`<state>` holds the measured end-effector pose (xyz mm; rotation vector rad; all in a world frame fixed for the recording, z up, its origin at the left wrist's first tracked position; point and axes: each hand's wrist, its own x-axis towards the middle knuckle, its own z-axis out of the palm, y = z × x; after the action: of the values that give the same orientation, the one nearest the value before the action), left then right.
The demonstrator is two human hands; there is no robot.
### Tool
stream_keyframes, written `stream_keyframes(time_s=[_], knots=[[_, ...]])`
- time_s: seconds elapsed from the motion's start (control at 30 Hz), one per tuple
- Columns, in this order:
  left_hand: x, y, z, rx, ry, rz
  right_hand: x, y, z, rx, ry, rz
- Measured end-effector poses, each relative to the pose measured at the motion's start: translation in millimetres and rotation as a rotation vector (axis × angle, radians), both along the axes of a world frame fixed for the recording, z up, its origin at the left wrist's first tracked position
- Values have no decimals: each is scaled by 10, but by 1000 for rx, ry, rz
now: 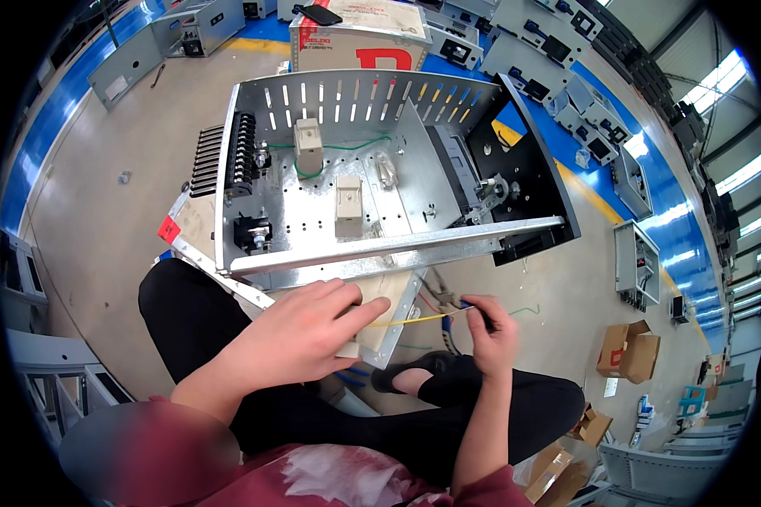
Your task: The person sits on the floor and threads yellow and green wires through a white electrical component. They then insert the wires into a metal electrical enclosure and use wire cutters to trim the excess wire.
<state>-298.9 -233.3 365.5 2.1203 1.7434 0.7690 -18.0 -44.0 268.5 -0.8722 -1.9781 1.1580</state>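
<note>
Both of my hands are in front of an open grey metal enclosure (330, 253). A yellow wire (410, 321) stretches between them. My left hand (300, 334) is closed round a beige block (349, 349), mostly hidden under the fingers, and the wire emerges beside it. My right hand (489, 331) pinches the wire's far end between thumb and fingers; a small dark bit shows at the fingertips. Pliers (441, 294) show just left of that hand. Inside the enclosure stand two beige blocks (308, 148), one with a green wire (347, 147), and a black terminal strip (242, 155).
A carton (359, 38) with a black phone (321, 14) on it stands behind the enclosure. More metal enclosures (558, 51) line the blue floor strip at the back and right. An open cardboard box (627, 351) sits at the right. My crossed legs (499, 406) are beneath my arms.
</note>
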Motion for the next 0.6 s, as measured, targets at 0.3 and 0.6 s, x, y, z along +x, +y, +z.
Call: stream_keyframes(time_s=[0.3, 0.6], knots=[[-61, -71, 124, -82, 2, -17, -896, -302, -216, 51, 42, -221], [-42, -9, 7, 42, -58, 73, -1019, -395, -276, -11, 212, -307]])
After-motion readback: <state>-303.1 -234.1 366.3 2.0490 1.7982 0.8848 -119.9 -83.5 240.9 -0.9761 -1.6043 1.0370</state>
